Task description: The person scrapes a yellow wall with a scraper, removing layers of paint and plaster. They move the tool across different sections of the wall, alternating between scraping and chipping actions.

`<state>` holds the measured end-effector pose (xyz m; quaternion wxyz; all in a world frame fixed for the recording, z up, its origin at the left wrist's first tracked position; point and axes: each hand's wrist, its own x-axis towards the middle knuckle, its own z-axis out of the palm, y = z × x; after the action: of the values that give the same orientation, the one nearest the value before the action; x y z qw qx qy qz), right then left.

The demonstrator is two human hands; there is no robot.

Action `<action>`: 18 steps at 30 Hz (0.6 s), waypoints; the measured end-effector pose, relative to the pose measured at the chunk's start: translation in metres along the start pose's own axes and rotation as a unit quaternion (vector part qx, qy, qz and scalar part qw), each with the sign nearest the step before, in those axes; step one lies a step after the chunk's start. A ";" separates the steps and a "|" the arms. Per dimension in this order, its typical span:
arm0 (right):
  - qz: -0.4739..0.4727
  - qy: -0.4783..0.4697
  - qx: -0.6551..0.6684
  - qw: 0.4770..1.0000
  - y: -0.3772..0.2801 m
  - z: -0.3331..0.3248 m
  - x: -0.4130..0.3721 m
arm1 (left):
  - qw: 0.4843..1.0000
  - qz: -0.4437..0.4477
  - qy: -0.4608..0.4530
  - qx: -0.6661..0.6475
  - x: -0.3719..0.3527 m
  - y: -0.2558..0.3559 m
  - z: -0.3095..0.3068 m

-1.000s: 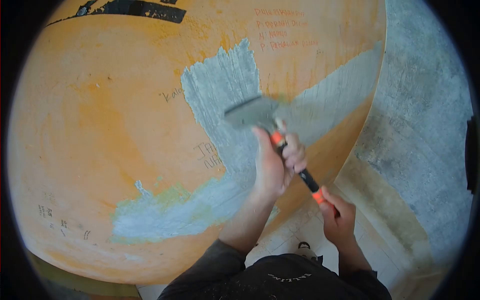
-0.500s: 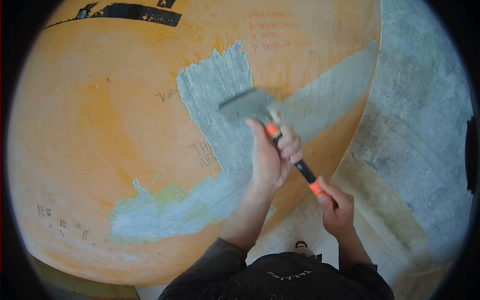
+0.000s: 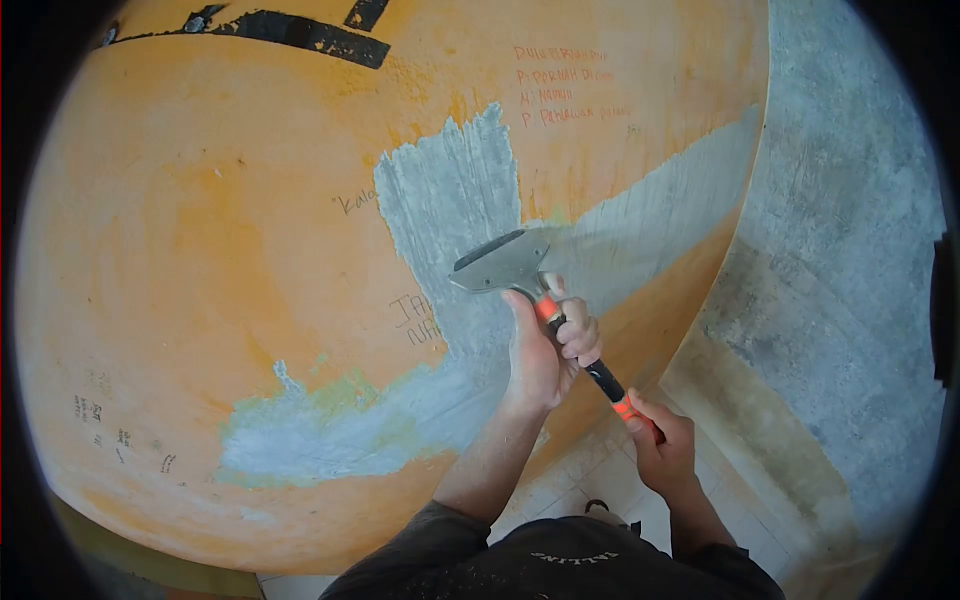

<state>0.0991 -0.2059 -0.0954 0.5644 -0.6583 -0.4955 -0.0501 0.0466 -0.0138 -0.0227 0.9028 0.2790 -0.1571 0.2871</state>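
A long-handled scraper (image 3: 505, 262) with a wide grey metal head and a black and orange handle slants across the middle of the head view. Near its head, my left hand (image 3: 545, 350) is wrapped round the handle, thumb up along the neck. Farther down, my right hand (image 3: 664, 440) grips the orange end of the handle. The scraper's blade overlaps a bare grey patch (image 3: 450, 190) on the orange painted wall (image 3: 270, 220). The patch has ragged paint edges at its top and left.
Black painted shapes (image 3: 300, 35) mark the wall's upper left, and red handwriting (image 3: 560, 85) stands at the upper right. Past the orange wall's edge rises a bare grey concrete wall (image 3: 850, 250). Pale floor tiles (image 3: 640, 510) lie below, where a shoe (image 3: 597, 506) shows.
Both hands have brought the scraper downward over the bare patch. Its head, blurred before, now shows sharply. The view has shifted slightly, so the wall markings sit lower.
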 end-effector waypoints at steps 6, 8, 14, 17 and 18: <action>-0.010 0.017 -0.035 0.999 -0.016 -0.009 0.025 | 0.999 0.010 -0.051 -0.014 0.023 0.009 0.011; -0.015 0.025 -0.017 0.999 -0.005 -0.004 0.011 | 1.000 -0.001 -0.010 -0.010 0.006 -0.002 0.001; 0.007 -0.001 -0.009 1.000 0.000 -0.004 0.016 | 1.000 -0.003 -0.010 -0.001 0.007 -0.002 -0.004; 0.008 0.005 -0.010 1.000 -0.006 -0.010 0.023 | 0.999 0.021 -0.039 0.000 0.019 0.004 0.008; 0.002 0.007 -0.014 1.000 -0.006 -0.010 0.018 | 0.999 0.014 -0.029 -0.016 0.016 0.001 0.007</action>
<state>0.1089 -0.2035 -0.0760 0.5592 -0.6663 -0.4895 -0.0607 0.0575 -0.0108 -0.0097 0.8980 0.2708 -0.1918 0.2891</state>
